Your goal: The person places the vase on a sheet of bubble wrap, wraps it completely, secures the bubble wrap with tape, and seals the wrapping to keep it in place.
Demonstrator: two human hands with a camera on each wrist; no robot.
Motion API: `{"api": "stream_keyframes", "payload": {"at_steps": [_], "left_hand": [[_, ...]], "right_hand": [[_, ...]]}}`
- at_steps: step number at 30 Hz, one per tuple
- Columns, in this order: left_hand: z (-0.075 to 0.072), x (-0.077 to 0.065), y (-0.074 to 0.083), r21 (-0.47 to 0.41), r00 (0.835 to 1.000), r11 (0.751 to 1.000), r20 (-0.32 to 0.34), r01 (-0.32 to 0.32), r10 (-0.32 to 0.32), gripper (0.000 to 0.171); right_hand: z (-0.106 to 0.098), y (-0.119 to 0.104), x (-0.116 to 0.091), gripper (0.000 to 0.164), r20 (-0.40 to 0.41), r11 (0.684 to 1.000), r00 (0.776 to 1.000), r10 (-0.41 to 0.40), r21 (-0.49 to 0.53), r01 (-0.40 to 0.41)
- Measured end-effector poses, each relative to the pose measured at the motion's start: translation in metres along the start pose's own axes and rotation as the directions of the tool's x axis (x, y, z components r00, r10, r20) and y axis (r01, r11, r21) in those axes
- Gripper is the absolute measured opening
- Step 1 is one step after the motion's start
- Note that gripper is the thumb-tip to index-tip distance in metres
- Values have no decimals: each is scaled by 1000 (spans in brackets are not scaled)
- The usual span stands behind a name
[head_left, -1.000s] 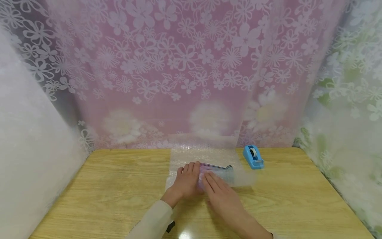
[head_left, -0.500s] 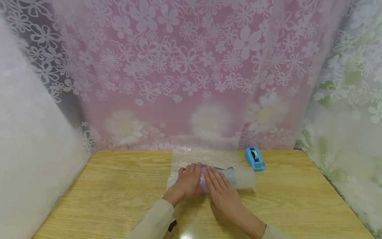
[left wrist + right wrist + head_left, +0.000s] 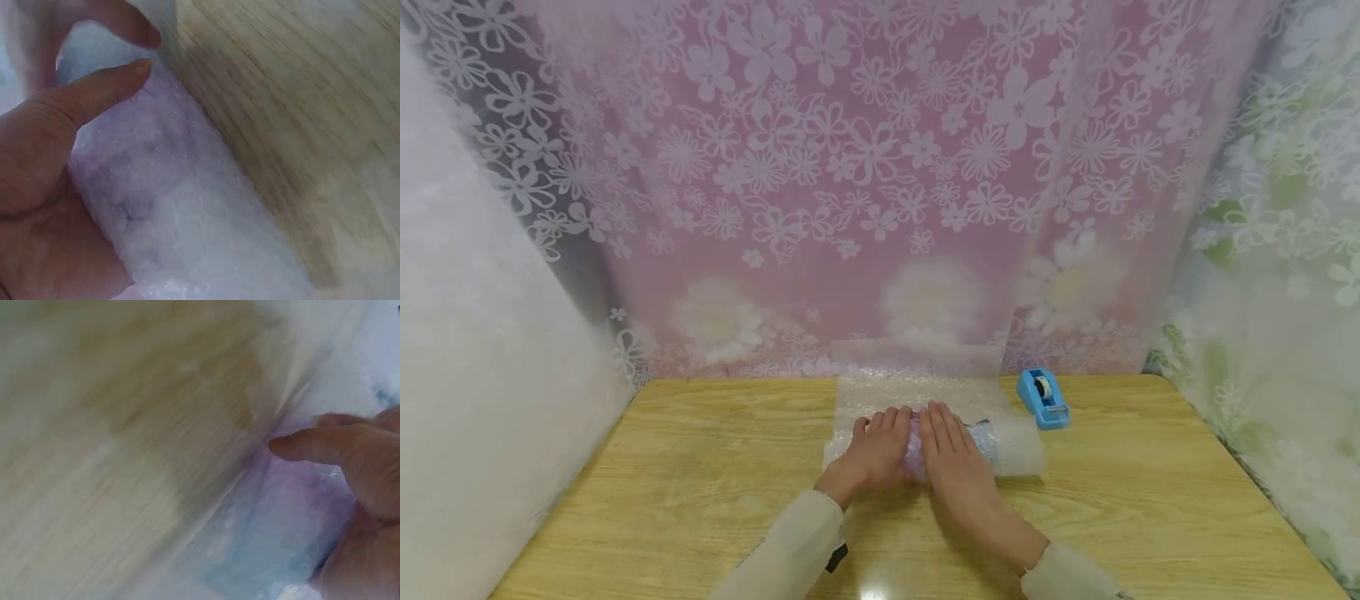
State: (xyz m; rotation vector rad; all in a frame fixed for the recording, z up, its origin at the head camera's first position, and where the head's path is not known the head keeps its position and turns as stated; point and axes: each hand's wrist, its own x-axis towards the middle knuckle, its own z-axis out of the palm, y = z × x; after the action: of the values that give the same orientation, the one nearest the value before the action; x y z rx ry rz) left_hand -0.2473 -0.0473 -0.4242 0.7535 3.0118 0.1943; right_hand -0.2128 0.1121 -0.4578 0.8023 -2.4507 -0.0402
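A sheet of bubble wrap (image 3: pixel 917 390) lies on the table, its near part rolled round a long purple-and-blue item (image 3: pixel 912 454) whose kind the plastic blurs. My left hand (image 3: pixel 874 450) holds the roll left of its middle, fingers over the top and thumb (image 3: pixel 106 94) along the near side. Close beside it, my right hand (image 3: pixel 958 471) lies over the roll, fingers reaching across the top and thumb (image 3: pixel 312 444) on the near side. The bluish end (image 3: pixel 983 446) of the item shows through the wrap right of my right hand.
A blue tape dispenser (image 3: pixel 1042 400) with a roll of tape stands at the back right of the wooden table (image 3: pixel 715 467). Behind hangs a pink flowered curtain (image 3: pixel 820 208). The sheet's far end rises against it. White and green flowered curtains flank the sides.
The wrap has been rolled over the item, so its dark edge is now mostly hidden. My right hand has moved forward over the roll; the left hand stays nearly where it was.
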Motion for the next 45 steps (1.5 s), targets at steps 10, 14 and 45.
{"api": "stream_keyframes", "payload": {"at_steps": [10,14,45], "left_hand": [[-2,6,-3,-5,999,1000,42,9,-9,89],[-2,7,-3,-19,999,1000,52,14,-13,94],[-1,-6,5,101,998,993,-19,-65,68,78]], "right_hand": [[12,3,11,60,24,997,997,73,-39,-72],[14,3,14,59,3,996,997,80,-46,-80],[-3,7,3,89,61,999,998,24,34,-26]]}}
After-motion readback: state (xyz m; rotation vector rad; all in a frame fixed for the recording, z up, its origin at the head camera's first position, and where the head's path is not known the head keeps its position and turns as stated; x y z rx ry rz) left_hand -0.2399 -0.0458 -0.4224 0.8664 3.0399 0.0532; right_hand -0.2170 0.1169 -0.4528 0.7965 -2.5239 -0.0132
